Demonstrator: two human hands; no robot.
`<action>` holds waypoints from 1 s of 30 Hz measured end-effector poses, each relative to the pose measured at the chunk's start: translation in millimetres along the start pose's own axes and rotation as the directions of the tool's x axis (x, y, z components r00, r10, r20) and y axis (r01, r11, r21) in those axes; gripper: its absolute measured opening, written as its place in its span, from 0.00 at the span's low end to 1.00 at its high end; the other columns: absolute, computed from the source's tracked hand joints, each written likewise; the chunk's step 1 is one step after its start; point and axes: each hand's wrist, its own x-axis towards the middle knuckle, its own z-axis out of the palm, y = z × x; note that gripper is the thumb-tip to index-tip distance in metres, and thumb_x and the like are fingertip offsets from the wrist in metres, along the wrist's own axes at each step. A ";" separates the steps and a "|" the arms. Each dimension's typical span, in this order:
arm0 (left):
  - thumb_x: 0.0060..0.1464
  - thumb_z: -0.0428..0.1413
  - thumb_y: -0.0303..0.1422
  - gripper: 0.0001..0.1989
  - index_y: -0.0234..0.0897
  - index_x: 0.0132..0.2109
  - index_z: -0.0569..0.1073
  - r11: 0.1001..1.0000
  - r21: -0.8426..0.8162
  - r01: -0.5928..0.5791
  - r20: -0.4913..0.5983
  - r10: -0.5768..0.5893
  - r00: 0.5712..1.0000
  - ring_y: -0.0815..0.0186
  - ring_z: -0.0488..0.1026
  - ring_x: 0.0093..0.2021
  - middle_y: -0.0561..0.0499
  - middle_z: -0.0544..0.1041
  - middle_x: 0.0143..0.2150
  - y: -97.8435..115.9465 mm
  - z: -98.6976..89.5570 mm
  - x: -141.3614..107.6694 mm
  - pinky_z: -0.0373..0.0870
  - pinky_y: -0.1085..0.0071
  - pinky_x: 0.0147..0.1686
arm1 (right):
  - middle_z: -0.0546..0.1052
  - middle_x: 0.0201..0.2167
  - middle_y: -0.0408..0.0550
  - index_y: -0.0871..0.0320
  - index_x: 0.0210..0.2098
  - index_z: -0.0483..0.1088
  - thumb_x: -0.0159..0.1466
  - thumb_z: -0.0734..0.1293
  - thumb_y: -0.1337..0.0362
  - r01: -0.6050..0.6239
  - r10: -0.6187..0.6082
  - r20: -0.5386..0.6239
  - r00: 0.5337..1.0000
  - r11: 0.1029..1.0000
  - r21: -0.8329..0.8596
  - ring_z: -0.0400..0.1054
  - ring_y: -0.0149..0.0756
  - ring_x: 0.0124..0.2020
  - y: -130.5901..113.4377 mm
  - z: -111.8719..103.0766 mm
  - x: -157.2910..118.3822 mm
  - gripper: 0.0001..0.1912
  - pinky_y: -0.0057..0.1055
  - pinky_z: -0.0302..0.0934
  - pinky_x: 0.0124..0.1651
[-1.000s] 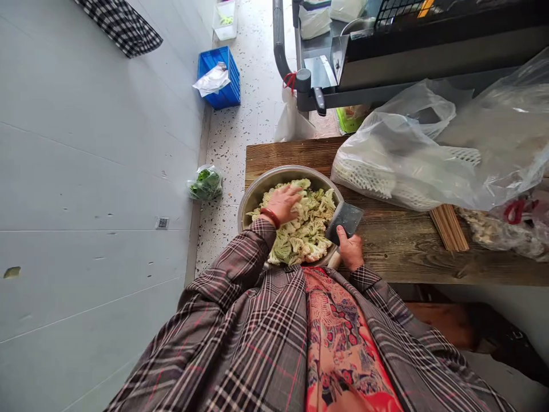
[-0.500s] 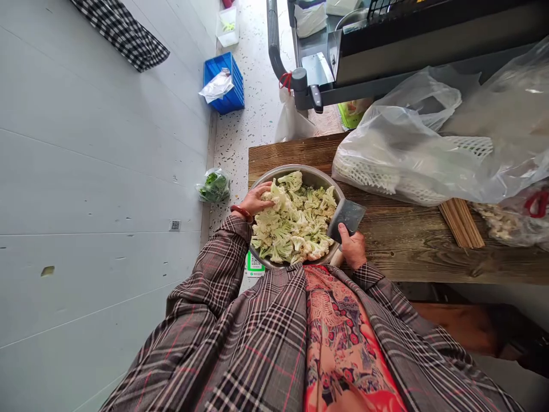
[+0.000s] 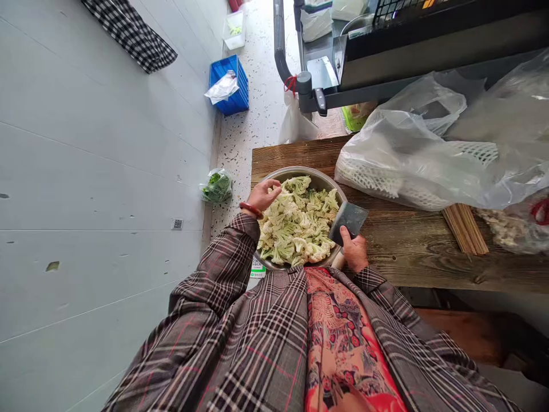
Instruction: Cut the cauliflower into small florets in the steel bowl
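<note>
A round metal bowl (image 3: 281,171) is heaped with pale cauliflower florets (image 3: 295,220) and stands at the left end of a wooden table. Over its upper left part hovers my left hand (image 3: 263,195), wearing a red bracelet. Its fingers curve loosely, with thumb and fingertips apart and nothing visible between them. On the bowl's right side, my right hand (image 3: 355,252) grips a cleaver (image 3: 349,218), thumb against the broad dark blade. The blade overlaps the bowl's right rim, and part of a pale handle shows below the hand.
Clear plastic bags (image 3: 398,154) with white foam netting lie on the table (image 3: 394,246), beside a bundle of thin wooden sticks (image 3: 465,229). A black metal cart (image 3: 407,74) stands beyond. On the floor at left are a blue crate (image 3: 231,86) and bagged greens (image 3: 217,186).
My left hand has come off the cauliflower at the bowl's left side and risen slightly. The right hand still holds the cleaver at the rim. The whole view has shifted a little.
</note>
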 end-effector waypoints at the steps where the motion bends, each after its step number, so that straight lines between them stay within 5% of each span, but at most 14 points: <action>1: 0.55 0.53 0.39 0.16 0.35 0.46 0.75 0.998 0.058 0.003 -0.023 -0.002 1.000 0.61 0.73 0.47 0.43 0.77 0.49 4.0 7.2 7.7 0.67 0.63 0.51 | 0.79 0.28 0.54 0.63 0.28 0.74 0.58 0.64 0.44 0.005 -0.005 0.000 1.000 1.000 0.009 0.71 0.40 0.31 -0.6 0.2 -0.2 0.26 0.33 0.62 0.36; 8: 0.53 0.56 0.38 0.23 0.39 0.56 0.71 0.860 0.507 -0.056 0.107 0.002 0.994 0.51 0.69 0.52 0.41 0.75 0.50 25.7 56.2 46.3 0.62 0.57 0.52 | 0.79 0.27 0.54 0.62 0.29 0.75 0.59 0.63 0.42 0.015 -0.015 0.006 1.000 0.999 -0.030 0.70 0.41 0.29 -7.9 1.0 -0.6 0.27 0.35 0.63 0.35; 14: 0.57 0.52 0.35 0.20 0.46 0.57 0.70 0.839 0.539 -0.077 0.101 0.027 0.995 0.51 0.67 0.52 0.41 0.73 0.52 33.6 75.6 46.3 0.54 0.50 0.56 | 0.77 0.23 0.52 0.61 0.26 0.74 0.59 0.63 0.43 0.012 -0.012 0.001 1.000 0.999 -0.035 0.68 0.39 0.26 -9.4 2.1 0.6 0.25 0.33 0.61 0.30; 19: 0.58 0.53 0.33 0.16 0.43 0.54 0.72 0.924 0.374 -0.084 0.095 0.052 0.994 0.53 0.66 0.53 0.44 0.75 0.52 33.2 76.7 43.3 0.44 0.45 0.60 | 0.75 0.21 0.50 0.61 0.23 0.73 0.59 0.63 0.44 0.019 -0.019 0.003 1.000 0.998 -0.055 0.66 0.36 0.23 -9.0 1.8 1.4 0.26 0.31 0.58 0.28; 22: 0.61 0.50 0.35 0.17 0.38 0.54 0.71 0.964 0.259 -0.054 0.028 0.049 0.998 0.57 0.69 0.50 0.43 0.77 0.48 33.1 64.0 39.8 0.55 0.52 0.58 | 0.77 0.23 0.50 0.62 0.25 0.74 0.59 0.63 0.44 0.016 -0.015 0.017 1.000 0.999 -0.031 0.67 0.36 0.25 -8.1 1.2 2.4 0.26 0.31 0.59 0.29; 24: 0.60 0.51 0.36 0.15 0.37 0.52 0.72 0.996 0.039 -0.080 -0.034 0.081 0.996 0.60 0.71 0.48 0.44 0.77 0.47 34.4 50.7 32.6 0.62 0.60 0.54 | 0.77 0.24 0.51 0.62 0.26 0.74 0.59 0.63 0.44 0.007 -0.007 0.029 1.000 1.000 -0.014 0.68 0.37 0.26 -6.5 0.7 3.1 0.26 0.31 0.60 0.30; 27: 0.57 0.54 0.39 0.14 0.36 0.45 0.74 0.934 -0.348 -0.085 -0.061 0.068 0.996 0.64 0.73 0.44 0.46 0.77 0.44 39.7 30.3 11.1 0.67 0.67 0.48 | 0.78 0.25 0.51 0.62 0.26 0.74 0.58 0.63 0.43 -0.016 0.016 0.034 0.999 1.000 0.010 0.69 0.38 0.27 -4.4 0.2 3.4 0.26 0.31 0.61 0.31; 30: 0.55 0.55 0.47 0.19 0.35 0.42 0.73 0.777 -0.625 0.080 0.033 -0.077 0.997 0.70 0.72 0.34 0.50 0.75 0.36 47.3 17.4 -19.0 0.70 0.72 0.38 | 0.78 0.26 0.51 0.63 0.26 0.74 0.56 0.65 0.42 -0.073 0.070 0.037 0.997 0.994 0.079 0.70 0.38 0.28 -7.2 0.5 1.3 0.26 0.31 0.62 0.31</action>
